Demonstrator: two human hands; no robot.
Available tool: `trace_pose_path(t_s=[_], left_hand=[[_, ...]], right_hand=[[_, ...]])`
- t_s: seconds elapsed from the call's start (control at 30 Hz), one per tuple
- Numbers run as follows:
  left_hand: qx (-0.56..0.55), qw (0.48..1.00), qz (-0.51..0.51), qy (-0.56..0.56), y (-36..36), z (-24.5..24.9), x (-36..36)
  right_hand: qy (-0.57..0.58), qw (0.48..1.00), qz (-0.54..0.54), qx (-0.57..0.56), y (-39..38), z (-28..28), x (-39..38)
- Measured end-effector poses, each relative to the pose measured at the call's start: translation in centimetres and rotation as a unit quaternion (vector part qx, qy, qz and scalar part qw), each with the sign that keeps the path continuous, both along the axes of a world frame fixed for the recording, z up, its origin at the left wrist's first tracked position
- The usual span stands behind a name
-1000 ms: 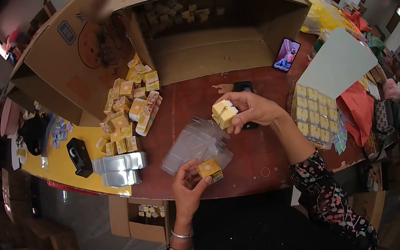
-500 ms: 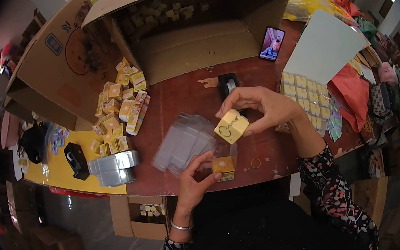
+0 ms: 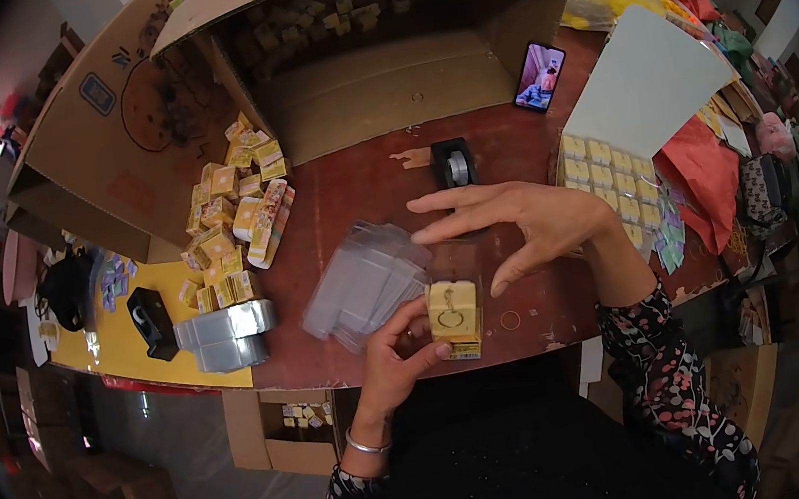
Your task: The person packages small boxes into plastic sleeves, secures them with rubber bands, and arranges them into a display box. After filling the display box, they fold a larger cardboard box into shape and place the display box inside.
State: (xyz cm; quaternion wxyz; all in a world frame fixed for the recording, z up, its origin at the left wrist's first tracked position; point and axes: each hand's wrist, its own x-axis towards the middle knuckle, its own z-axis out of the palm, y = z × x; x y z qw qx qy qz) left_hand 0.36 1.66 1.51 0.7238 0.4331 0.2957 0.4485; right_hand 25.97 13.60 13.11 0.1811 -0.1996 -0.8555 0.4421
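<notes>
The yellow block with a metal key ring now rests on top of a small yellow printed box, inside what looks like a clear plastic sleeve, near the table's front edge. My left hand grips this stack from its left side, thumb at the bottom. Above and to the right hovers my right hand, fingers spread and holding nothing. Flat clear plastic boxes lie just left of the stack. Behind my right hand stands a black tape dispenser.
A large cardboard box opens toward me at the back. Small yellow boxes are heaped at left, near folded clear packaging. A phone leans at the back right, beside a tray of yellow blocks.
The yellow block has moved down from my right hand onto the printed box. My right hand has let go and opened. My left hand stays beside the box.
</notes>
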Motion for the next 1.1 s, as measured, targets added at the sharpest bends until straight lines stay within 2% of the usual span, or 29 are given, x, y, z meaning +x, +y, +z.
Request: trace_pose_path(t_s=[0.13, 0.2, 0.23, 0.3, 0.43, 0.53, 0.63, 0.73, 0.83, 0.93, 1.03, 1.1], left_hand=[[0.065, 0.994, 0.085, 0.013, -0.2, 0.7, 0.4], [0.085, 0.991, 0.107, 0.01, -0.5, 1.0, 0.7], [0.093, 0.989, 0.117, 0.009, -0.6, 1.0, 0.8], [0.093, 0.99, 0.102, 0.039, -1.0, 0.9, 1.1], [0.09, 0.991, 0.064, 0.07, -2.0, -0.5, 1.5], [0.037, 0.996, 0.008, 0.081, -3.5, -1.4, 1.2], [0.035, 0.998, -0.021, 0.048, -5.0, -3.0, 0.8], [0.06, 0.99, -0.023, 0.129, -6.1, -3.9, 0.2], [0.017, 0.991, -0.001, 0.132, -6.2, -4.2, 0.2], [0.02, 0.994, 0.022, 0.102, -5.7, -3.6, 0.8], [0.037, 0.995, 0.033, 0.09, -5.3, -4.1, 1.1], [-0.009, 0.998, 0.051, 0.046, -5.2, -3.6, 1.7]], right_hand=[[0.12, 0.975, -0.17, -0.08, -2.8, -1.5, 0.6], [0.146, 0.966, -0.202, -0.068, -5.2, -4.6, 0.4], [0.152, 0.97, -0.186, -0.043, -6.3, -6.1, 0.0], [0.166, 0.965, -0.202, -0.022, -8.5, -8.4, -1.4], [0.24, 0.922, -0.301, -0.037, -11.7, -11.3, -3.5], [0.247, 0.911, -0.312, -0.112, -13.8, -12.8, -3.2], [0.192, 0.936, -0.288, -0.068, -15.0, -13.8, -2.7], [0.165, 0.951, -0.255, -0.048, -16.1, -15.2, -2.0], [0.175, 0.943, -0.267, -0.093, -16.9, -15.6, -2.0], [0.17, 0.943, -0.28, -0.06, -16.7, -15.0, -2.0], [0.22, 0.935, -0.275, -0.042, -16.7, -15.2, -2.2], [0.281, 0.897, -0.31, -0.141, -17.6, -15.3, -2.7]])
